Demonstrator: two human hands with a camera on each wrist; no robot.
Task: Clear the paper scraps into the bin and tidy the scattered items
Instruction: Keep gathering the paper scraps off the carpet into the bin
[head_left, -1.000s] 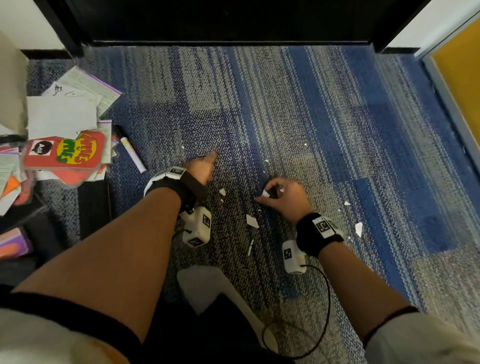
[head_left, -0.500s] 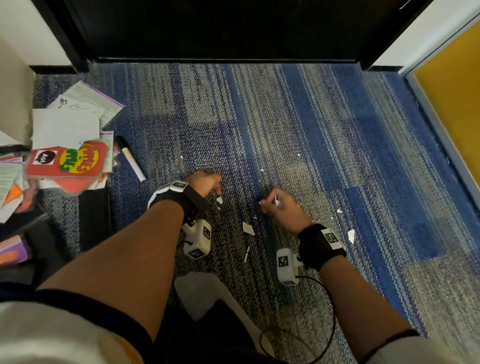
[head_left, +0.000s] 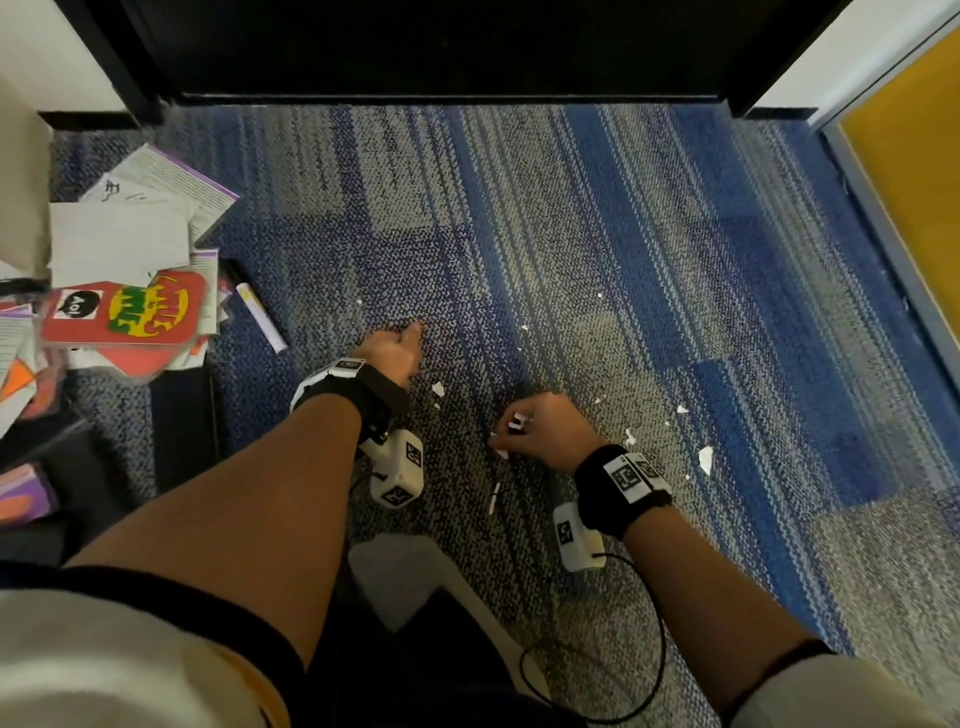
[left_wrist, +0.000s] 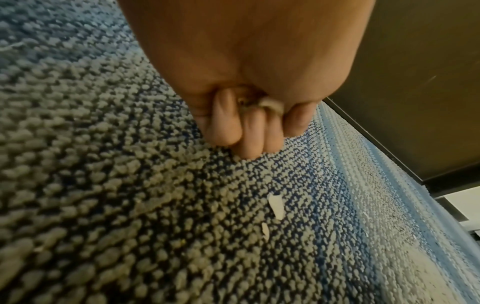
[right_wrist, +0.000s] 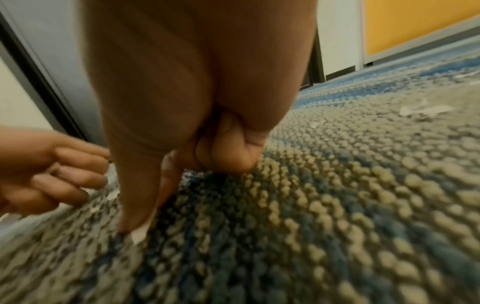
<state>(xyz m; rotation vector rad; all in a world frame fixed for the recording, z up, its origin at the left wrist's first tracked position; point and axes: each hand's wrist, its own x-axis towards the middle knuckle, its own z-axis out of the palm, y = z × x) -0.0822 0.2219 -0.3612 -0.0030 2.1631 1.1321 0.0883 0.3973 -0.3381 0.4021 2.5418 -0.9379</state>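
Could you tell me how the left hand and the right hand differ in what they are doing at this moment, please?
The left hand is curled with a wad of paper scraps tucked inside its fingers; the right hand pinches a paper scrap at the carpet between thumb and forefinger. The left hand lies nearer the pile of cards and papers; the right hand lies nearer the loose scraps. Both are low over the carpet.

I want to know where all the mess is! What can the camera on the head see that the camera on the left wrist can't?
Only the head view shows the pile of papers, the red card, the marker, the right hand pinching paper scraps, and the yellow panel.

Only the left wrist view shows the curled fingers up close, holding a crumpled bit of paper.

Both show the left hand, the carpet and white scraps near the hand.
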